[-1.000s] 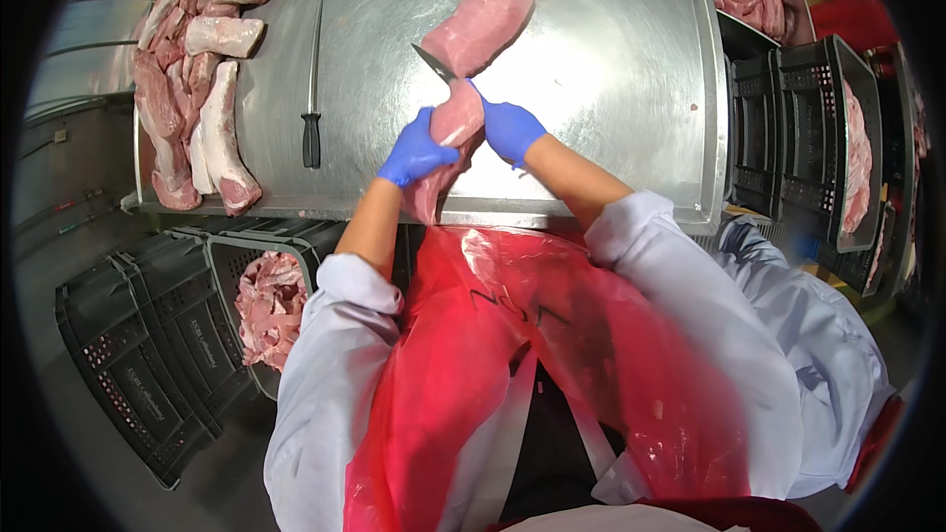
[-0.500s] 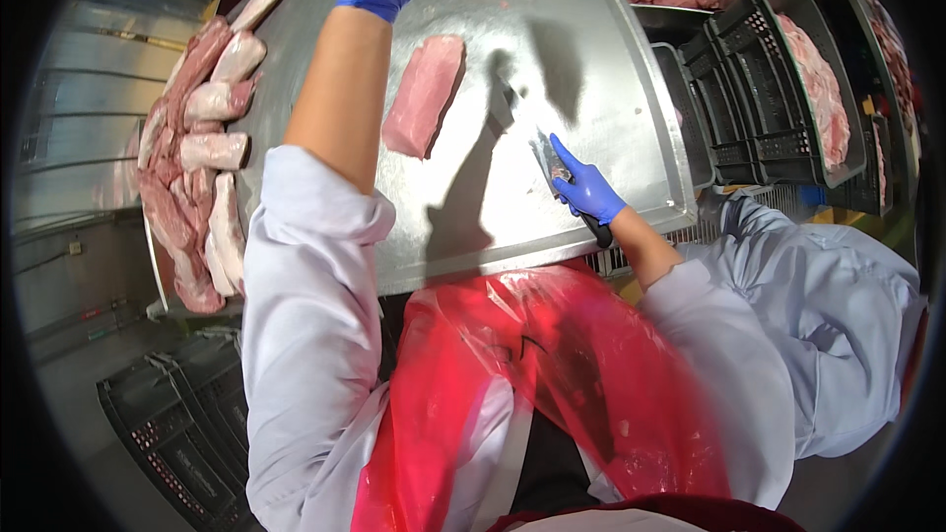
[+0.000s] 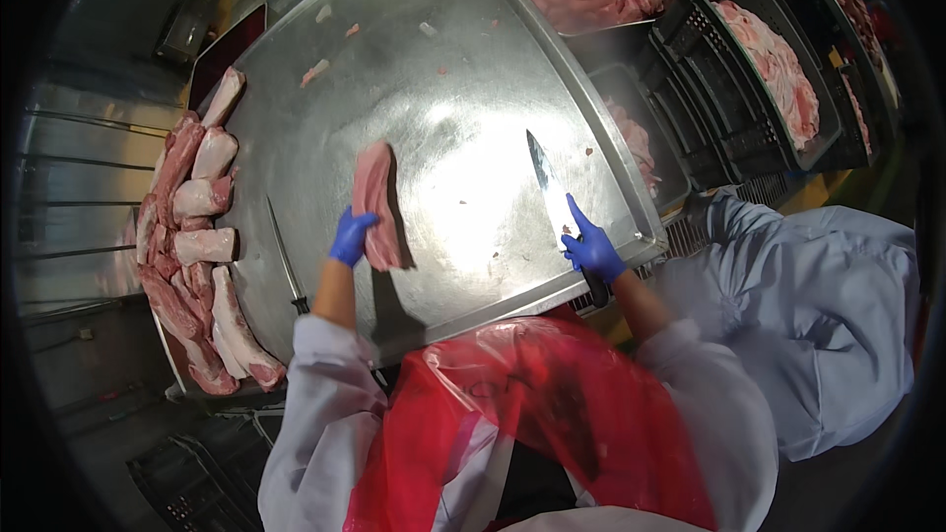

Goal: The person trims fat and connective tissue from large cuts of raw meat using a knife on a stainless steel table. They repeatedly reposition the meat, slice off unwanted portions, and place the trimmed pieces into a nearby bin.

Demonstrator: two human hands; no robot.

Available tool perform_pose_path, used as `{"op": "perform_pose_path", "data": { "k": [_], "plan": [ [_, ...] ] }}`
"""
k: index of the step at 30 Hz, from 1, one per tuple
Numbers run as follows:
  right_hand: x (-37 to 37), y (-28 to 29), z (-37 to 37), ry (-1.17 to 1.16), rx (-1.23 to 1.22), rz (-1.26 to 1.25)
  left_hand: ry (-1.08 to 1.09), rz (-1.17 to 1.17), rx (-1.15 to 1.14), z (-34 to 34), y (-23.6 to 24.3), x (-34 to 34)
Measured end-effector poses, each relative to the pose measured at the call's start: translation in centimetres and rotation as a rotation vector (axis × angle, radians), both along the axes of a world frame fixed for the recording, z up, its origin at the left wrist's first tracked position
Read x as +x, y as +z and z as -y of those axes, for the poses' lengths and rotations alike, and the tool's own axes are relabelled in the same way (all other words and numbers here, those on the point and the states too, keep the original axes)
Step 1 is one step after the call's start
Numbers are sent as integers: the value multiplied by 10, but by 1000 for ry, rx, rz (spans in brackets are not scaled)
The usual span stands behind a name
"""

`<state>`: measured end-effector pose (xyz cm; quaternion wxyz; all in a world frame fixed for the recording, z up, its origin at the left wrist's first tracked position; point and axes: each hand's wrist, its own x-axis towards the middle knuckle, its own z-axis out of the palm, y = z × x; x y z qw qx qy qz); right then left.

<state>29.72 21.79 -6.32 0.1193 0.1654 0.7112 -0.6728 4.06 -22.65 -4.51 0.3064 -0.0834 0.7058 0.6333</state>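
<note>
- Gripping meat (image 3: 375, 197) over the table (image 3: 305, 128), the left hand (image 3: 352, 236) is holding its edge, apparently a positioning step.
- The right hand (image 3: 594, 251) is clasping a knife (image 3: 549, 180) well apart.
- Any next cut is likely calling for steady support.

Metal table (image 3: 463, 49): sharpening steel (image 3: 283, 251) lies left of the fingers (image 3: 366, 221) of the left hand (image 3: 349, 238); raw meat cuts (image 3: 202, 197) farther left; small scraps (image 3: 314, 73) beyond the fingers.
</note>
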Motion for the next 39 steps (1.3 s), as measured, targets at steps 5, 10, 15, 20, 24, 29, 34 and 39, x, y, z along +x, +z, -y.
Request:
{"op": "perform_pose_path", "data": {
  "k": [5,10,15,20,24,29,34,39],
  "plan": [
    [-9,2,2,-3,-79,18,179,105,469,-71,17,0],
    [-29,8,10,13,-36,116,-130,-170,763,-238,200,-138],
    [-45,1,31,-44,-13,153,-87,-764,-502,-112,123,-178],
    [-33,-29,12,-11,-15,163,87,-31,-1337,124,18,-35],
    [-94,-7,47,184,24,133,210,-201,-1309,225,-20,65],
    [-254,100,161,354,-135,-295,408,-105,-1367,262,-55,100],
    [-361,111,258,303,-210,-342,549,231,-1392,314,-14,88],
    [-359,3,288,191,-137,-147,714,-94,-1618,398,-8,11]
  ]
}}
